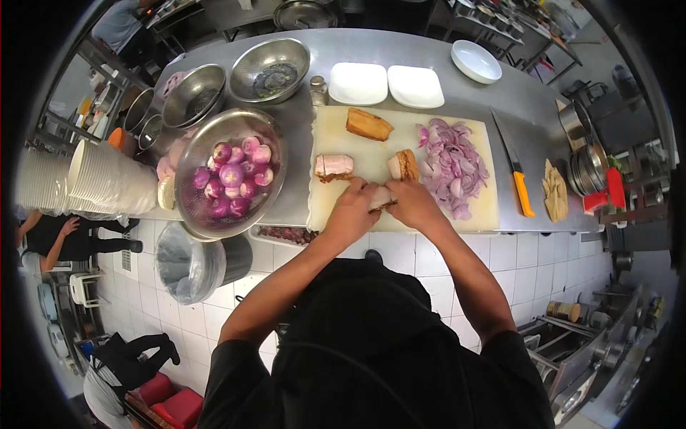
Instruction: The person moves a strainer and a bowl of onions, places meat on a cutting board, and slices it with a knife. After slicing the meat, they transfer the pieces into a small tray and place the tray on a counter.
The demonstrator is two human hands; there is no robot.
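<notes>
Counter (400, 50) spans upper frame; board (336, 207) centre, near edge for reach. Onion bowl (191, 161) centre-left, sliced onions (451, 166) heaped right, out of the way. Knife (516, 171) parked right of the board. Both hands, left (350, 214) and right (414, 206), grasp a pork piece (381, 198) at lower centre; mostly hidden by fingers.

wearer: black short-sleeved top | sleeves end above the elbows | forearms bare | left hand (351, 211) bare, no glove | right hand (413, 205) bare, no glove, no watch or rings visible
</notes>
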